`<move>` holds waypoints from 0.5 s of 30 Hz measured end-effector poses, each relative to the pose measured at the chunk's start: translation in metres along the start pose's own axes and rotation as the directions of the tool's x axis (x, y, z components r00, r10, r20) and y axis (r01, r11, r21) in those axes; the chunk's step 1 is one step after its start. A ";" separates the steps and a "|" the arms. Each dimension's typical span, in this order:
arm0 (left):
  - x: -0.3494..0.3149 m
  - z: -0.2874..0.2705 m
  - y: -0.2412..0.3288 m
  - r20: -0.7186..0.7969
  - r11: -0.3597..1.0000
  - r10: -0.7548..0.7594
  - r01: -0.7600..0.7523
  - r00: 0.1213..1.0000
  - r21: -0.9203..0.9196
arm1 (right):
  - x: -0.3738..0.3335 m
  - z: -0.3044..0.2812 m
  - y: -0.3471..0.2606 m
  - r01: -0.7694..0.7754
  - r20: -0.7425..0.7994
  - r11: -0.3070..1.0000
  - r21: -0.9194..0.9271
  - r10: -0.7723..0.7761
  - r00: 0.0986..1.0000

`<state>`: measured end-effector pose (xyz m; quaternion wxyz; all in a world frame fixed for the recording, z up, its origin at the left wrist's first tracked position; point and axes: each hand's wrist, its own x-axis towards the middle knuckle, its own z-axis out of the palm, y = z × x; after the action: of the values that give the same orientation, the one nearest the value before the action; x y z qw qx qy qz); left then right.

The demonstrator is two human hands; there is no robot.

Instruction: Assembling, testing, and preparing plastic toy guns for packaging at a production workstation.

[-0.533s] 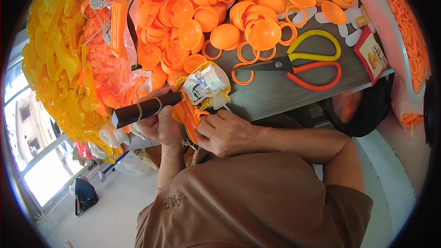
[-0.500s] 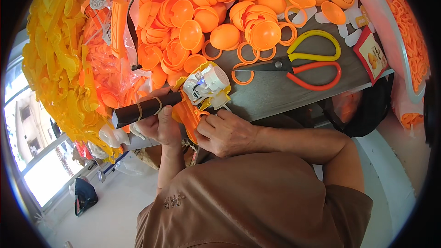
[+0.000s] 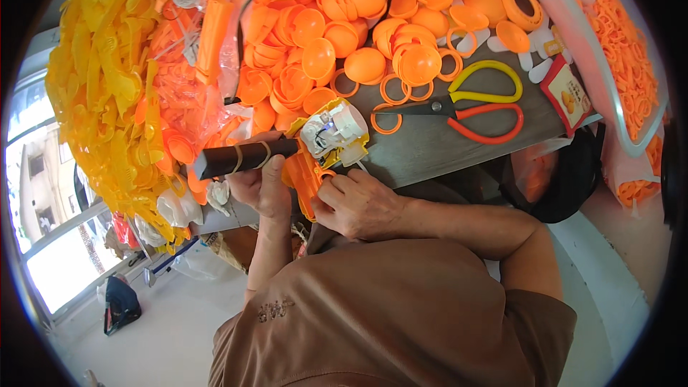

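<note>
Left fingers (image 3: 266, 172) wrapped tight around a dark tool handle (image 3: 240, 158) with a couple of pale bands round it, handle poking out to the left past the knuckles. Left hand (image 3: 264, 186) sitting just off the table's near edge, thumb side up.

Right fingers (image 3: 337, 188) curled and pinched on the lower part of an orange plastic body (image 3: 304, 175), right hand (image 3: 356, 206) pressed up against it from the right. Topping that orange piece: a yellow-and-white open housing (image 3: 335, 132) with small wiring bits showing inside, resting right at the edge of the grey table (image 3: 430, 150). Tool tip buried somewhere at that housing, can't tell exactly where it touches.

Moving outward: scissors (image 3: 466, 104) lying flat just right of the housing, one yellow loop, one orange loop, blades pointing left. Loose orange rings (image 3: 393, 89) scattered between scissors and the big heap of orange domed caps (image 3: 337, 29) behind. Small red packet (image 3: 566, 93) near the table's right end. Clear tub of thin orange rings (image 3: 620, 43) at far right. Huge pile of yellow plastic parts (image 3: 107, 79) stacked up on the left, with bagged orange pieces (image 3: 208, 43) next to it. Brown shirt (image 3: 387, 315) filling the bottom.
</note>
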<state>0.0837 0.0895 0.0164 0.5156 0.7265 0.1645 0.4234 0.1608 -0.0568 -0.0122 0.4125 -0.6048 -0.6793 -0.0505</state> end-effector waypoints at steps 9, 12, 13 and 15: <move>0.015 -0.009 0.016 -0.072 0.891 -0.274 0.224 0.959 -0.395 | 0.008 -0.006 -0.015 -0.065 0.070 0.989 -0.131 0.074 0.995; 0.015 -0.034 0.044 -0.025 0.832 -0.370 0.319 0.929 -0.455 | 0.012 -0.011 -0.033 -0.094 0.115 0.981 -0.167 0.114 0.987; 0.013 -0.043 0.051 0.032 0.779 -0.498 0.464 0.866 -0.422 | 0.011 -0.012 -0.035 -0.060 0.117 0.981 -0.186 0.083 0.990; 0.008 -0.067 0.060 0.073 0.779 -0.515 0.502 0.854 -0.377 | 0.011 -0.013 -0.038 -0.111 0.145 0.979 -0.173 0.137 0.980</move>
<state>0.0242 0.1110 0.0804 0.7390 0.5329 0.2773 0.3048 0.1352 -0.0656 0.0194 0.3090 -0.6802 -0.6639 -0.0329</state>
